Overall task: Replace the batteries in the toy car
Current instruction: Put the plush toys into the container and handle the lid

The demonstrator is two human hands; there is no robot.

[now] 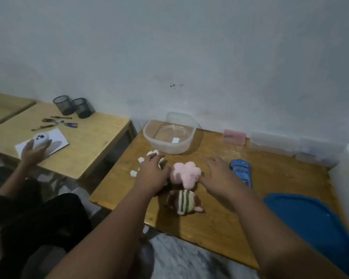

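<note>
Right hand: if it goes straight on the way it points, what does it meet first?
Likely the tub, though depth is unclear: the right hand points forward-left across bare table toward it. The car lies to the hand's right, off that line.

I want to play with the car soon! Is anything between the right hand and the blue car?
Nothing visible is in the way. The right hand is already right beside the blue toy car, at its left side. The pink plush toy lies on the hand's other side, away from the car.
</note>
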